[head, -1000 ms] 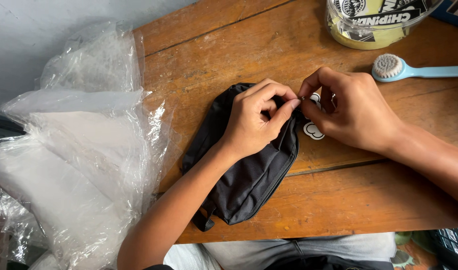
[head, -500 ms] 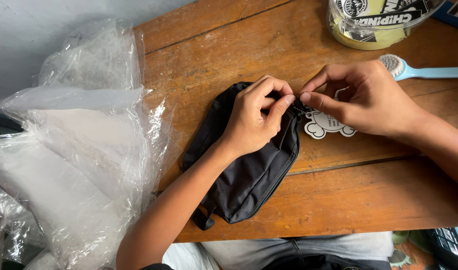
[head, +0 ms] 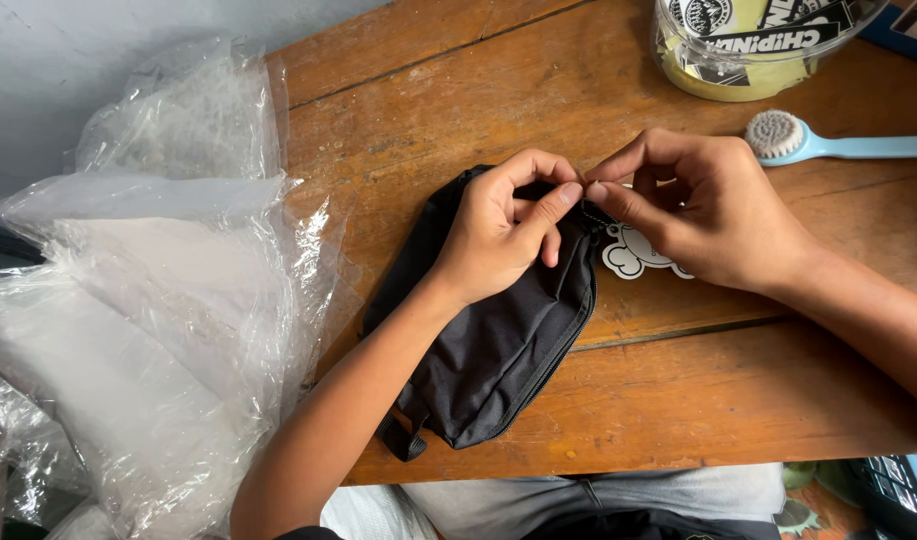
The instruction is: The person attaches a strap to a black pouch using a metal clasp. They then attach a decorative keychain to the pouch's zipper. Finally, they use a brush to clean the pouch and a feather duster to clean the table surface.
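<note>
A black fabric pouch [head: 498,350] with a zipper along its right edge lies on the wooden table [head: 698,400]. My left hand [head: 503,225] rests on the pouch's top end and pinches its upper right corner. My right hand [head: 703,215] meets it there, thumb and forefinger pinched on the same corner by the zipper end. A white cartoon-shaped tag [head: 633,252] lies on the table under my right hand, close to that corner; whether it is tied to the pouch is hidden.
A heap of clear plastic bags [head: 148,300] fills the left side. A clear jar with stickers [head: 758,40] stands at the table's far edge. A light blue brush [head: 828,142] lies behind my right hand. My lap shows below the table's near edge.
My right hand has shifted right and opened out, uncovering more of the white tag. Both hands stay pinched at the pouch's upper corner. The pouch has not moved.
</note>
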